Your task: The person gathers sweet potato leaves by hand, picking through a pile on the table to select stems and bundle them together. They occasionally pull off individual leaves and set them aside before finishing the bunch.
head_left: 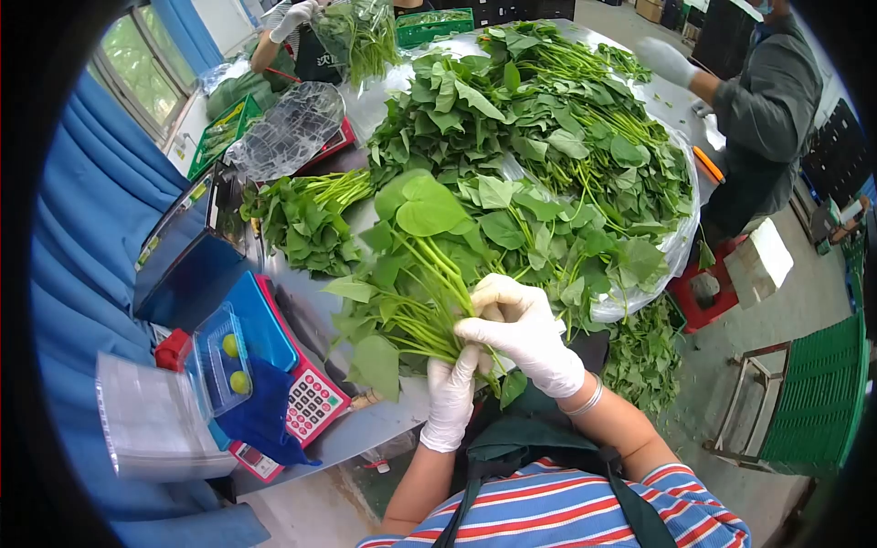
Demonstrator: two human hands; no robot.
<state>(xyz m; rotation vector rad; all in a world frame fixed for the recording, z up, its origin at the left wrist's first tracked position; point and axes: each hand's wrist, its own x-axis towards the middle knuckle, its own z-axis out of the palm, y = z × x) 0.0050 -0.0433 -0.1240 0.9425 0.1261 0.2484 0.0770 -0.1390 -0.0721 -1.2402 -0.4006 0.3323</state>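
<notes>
A bunch of leafy green stems [425, 283] is held in front of my chest, its leaves pointing up and away from me. My left hand [450, 393], in a white glove, is closed around the lower stems. Close beside it, my gloved right hand [521, 333] pinches stems at the bunch's right side, thumb toward the left hand. A single leaf [513, 388] hangs below the right hand. Beyond the hands, a large heap of the same greens [548, 137] covers the table. A smaller bundle of greens [315, 224] lies to the left.
At left stand a red-and-blue scale [311, 402] with a keypad and a clear plastic box [219, 361] holding yellow-green round things. A green crate [813, 393] stands at right. Across the table one person holds bagged greens [365, 41]; another person [767, 100] stands at right.
</notes>
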